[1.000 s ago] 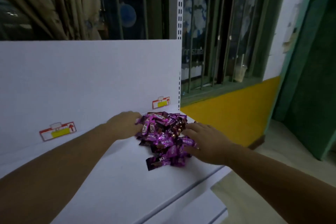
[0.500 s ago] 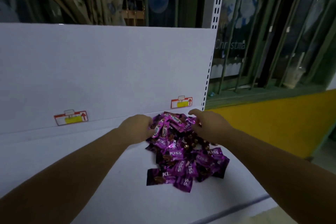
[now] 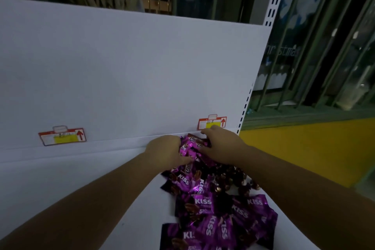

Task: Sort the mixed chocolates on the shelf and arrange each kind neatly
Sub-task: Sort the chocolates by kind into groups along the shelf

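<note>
Where the white shelf (image 3: 60, 189) lies nearest, purple KISS packets (image 3: 219, 221) sprawl in a heap, brown foil chocolates (image 3: 229, 180) just right of them. At its far end the left hand (image 3: 168, 152) and right hand (image 3: 222, 145) curl their fingers round a bunch of packets (image 3: 190, 146), squeezed between them by the back panel (image 3: 121, 67); half a second ago the hands sat wider apart

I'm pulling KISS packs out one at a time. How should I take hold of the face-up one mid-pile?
Probably pinch the KISS packet by its left edge, coming from the bare shelf: it lies flat, neighbours crowding its right and lower edges.
</note>
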